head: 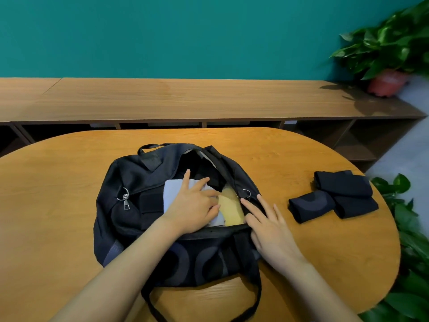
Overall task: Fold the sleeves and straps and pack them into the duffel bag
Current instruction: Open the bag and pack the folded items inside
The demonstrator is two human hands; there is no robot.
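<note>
The duffel bag (130, 182) lies open on the table (58, 182), and the left hand (192, 210) presses a pale folded cloth (173, 189) inside it, fingers spread flat, beside a yellow piece (232, 210). The right hand (271, 228) rests straight-fingered on the bag's rim. Three folded black pieces (334, 196) lie apart on the right.

Nothing could be read: the patch (151, 160) at eleven o'clock on the duffel bag (130, 177) and its zipper pull (126, 204) showed no legible lettering.

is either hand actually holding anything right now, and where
Nothing is gripped. The left hand presses flat on top of the pale folded cloth inside the open duffel bag; the right hand rests open-fingered on the bag's right rim.
</note>
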